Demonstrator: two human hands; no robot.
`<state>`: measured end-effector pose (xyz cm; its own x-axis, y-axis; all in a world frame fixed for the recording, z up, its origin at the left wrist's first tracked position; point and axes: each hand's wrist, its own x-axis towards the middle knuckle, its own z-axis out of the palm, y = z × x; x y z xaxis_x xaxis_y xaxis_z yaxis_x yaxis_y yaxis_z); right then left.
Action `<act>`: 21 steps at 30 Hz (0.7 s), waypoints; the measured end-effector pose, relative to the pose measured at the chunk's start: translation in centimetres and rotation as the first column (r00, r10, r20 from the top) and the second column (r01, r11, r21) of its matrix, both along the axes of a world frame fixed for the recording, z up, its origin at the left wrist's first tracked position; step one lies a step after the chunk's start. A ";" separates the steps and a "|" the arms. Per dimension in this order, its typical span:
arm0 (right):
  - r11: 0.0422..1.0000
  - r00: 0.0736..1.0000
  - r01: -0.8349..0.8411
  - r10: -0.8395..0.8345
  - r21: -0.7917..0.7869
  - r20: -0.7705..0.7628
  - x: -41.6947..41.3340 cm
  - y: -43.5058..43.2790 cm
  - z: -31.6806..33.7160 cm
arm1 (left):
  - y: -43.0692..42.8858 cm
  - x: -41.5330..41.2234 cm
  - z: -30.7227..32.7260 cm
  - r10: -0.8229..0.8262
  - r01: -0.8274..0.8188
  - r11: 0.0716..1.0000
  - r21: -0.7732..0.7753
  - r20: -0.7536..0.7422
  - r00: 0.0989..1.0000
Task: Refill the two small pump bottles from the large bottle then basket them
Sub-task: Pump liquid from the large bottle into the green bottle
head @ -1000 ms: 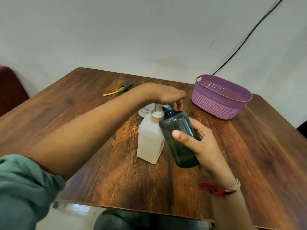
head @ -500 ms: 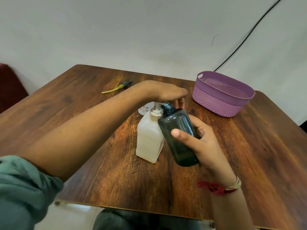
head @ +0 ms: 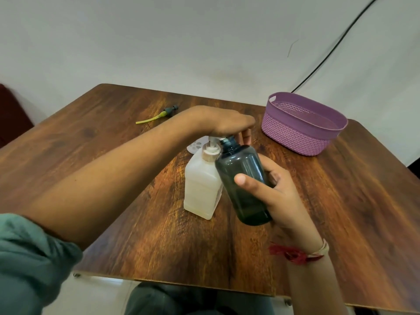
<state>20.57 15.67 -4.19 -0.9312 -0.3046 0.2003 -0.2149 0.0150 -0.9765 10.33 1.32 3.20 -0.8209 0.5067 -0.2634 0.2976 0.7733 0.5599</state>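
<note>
While the left hand point(head: 227, 125) is lying palm-down over the pump of the white bottle point(head: 201, 189), which is standing upright on the bench point(head: 136, 235), the right hand point(head: 280, 196) is holding the dark bottle point(head: 244, 185) tilted, its grip wrapping the body and the open neck sitting just beside the pump. Whether the left grip is closing round the pump is hidden. A purple basket point(head: 302, 133) is sitting apart, far right; a loose pump tube point(head: 156, 116) is lying far left.
</note>
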 end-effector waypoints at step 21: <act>1.000 1.000 -0.010 0.010 -0.001 0.007 0.1 -0.3 -0.1 | 0.0 0.2 -0.3 0.014 -0.014 1.000 0.008 -0.005 1.000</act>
